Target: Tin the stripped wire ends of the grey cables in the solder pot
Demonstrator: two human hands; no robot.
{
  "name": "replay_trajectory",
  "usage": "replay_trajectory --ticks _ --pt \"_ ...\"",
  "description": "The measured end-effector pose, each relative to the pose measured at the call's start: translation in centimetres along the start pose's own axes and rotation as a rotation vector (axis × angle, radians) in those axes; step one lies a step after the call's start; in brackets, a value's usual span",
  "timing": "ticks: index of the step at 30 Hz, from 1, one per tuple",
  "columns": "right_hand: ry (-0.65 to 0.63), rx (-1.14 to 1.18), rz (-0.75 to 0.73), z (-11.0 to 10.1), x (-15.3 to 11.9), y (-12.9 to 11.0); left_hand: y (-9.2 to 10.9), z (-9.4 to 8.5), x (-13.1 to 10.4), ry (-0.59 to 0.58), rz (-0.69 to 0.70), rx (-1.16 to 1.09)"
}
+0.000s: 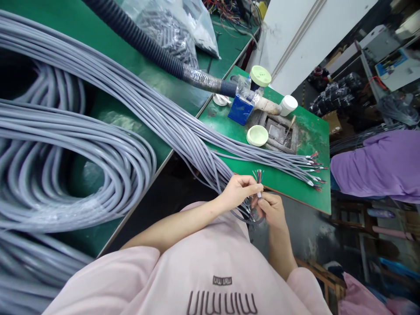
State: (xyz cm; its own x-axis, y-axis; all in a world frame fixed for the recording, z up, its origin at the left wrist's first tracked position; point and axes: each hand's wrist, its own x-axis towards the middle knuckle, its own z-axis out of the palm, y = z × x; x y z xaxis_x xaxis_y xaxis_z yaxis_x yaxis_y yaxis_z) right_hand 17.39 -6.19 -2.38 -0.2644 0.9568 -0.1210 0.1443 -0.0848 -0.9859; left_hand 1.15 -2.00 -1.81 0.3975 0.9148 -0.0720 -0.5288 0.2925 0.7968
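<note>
The person wears a pale pink T-shirt (183, 267) with loose short sleeves (310, 286); tall, narrow dark lettering (221, 302) crosses the front, a small dark rectangular patch (222, 280) below it.

The cables (183, 131) were grey, the wires (259, 176) mixed red, white and green; the bench (315, 131) green, the box (241, 111) blue, the shirt (203, 258) pale pink with dark lettering (222, 302).

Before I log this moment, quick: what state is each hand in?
Left hand: closed, pinching a cable end below its splayed wires.
Right hand: curled at that same end; exact grip can't be told.
</note>
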Motion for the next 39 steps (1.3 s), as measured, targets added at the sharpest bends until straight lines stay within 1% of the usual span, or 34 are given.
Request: replay_trajectory --ticks 4,12,22,24,26,28,29,30,32,34,35,36,37,38,39 --pt "0.008 -0.065 -0.013 -0.1 0.0 -0.5 -0.1 -0.1 0.0 -0.010 0.004 0.004" --pt "0.013 -0.137 -0.022 -0.3 -0.2 -0.4 -0.3 -0.3 0.1 0.003 0.009 0.019" --pt "0.015 -0.113 -0.007 -0.2 -0.3 -0.3 -0.6 -0.4 0.1 0.016 -0.007 0.016" --pt "0.022 -0.126 -0.012 -0.4 -0.3 -0.3 -0.6 -0.3 0.2 -0.009 -0.027 0.025" --pt "0.058 -0.142 -0.003 -0.9 -0.7 -0.1 -0.5 -0.5 0.3 -0.088 -0.067 0.064" --pt "0.137 -0.149 0.026 -2.1 -1.7 0.5 -0.1 -0.9 0.5 -0.171 -0.077 0.188" --pt "0.191 -0.153 0.050 -3.0 -2.4 1.1 0.2 -1.2 0.6 -0.190 -0.049 0.295" --pt "0.250 -0.163 0.082 -4.1 -3.3 1.7 0.5 -1.7 0.7 -0.189 0.006 0.431" --pt "0.366 -0.243 0.190 -6.4 -5.5 3.2 1.2 -2.7 1.1 -0.144 0.171 0.752" --pt "0.436 -0.456 0.397 -8.4 -7.7 4.8 1.9 -3.7 1.7 -0.080 0.318 1.063" --pt "0.424 -0.595 0.515 -9.0 -8.6 5.6 2.2 -4.0 2.1 -0.047 0.359 1.201" --pt "0.383 -0.699 0.600 -9.2 -9.3 6.2 2.4 -4.3 2.5 -0.018 0.381 1.322" --pt "0.316 -0.758 0.648 -9.1 -9.8 6.6 2.5 -4.4 2.9 0.002 0.386 1.426" --pt "0.231 -0.765 0.658 -8.5 -9.9 6.9 2.5 -4.4 3.4 0.012 0.382 1.515" --pt "0.144 -0.719 0.633 -7.7 -9.7 7.0 2.5 -4.3 3.7 0.013 0.374 1.588"
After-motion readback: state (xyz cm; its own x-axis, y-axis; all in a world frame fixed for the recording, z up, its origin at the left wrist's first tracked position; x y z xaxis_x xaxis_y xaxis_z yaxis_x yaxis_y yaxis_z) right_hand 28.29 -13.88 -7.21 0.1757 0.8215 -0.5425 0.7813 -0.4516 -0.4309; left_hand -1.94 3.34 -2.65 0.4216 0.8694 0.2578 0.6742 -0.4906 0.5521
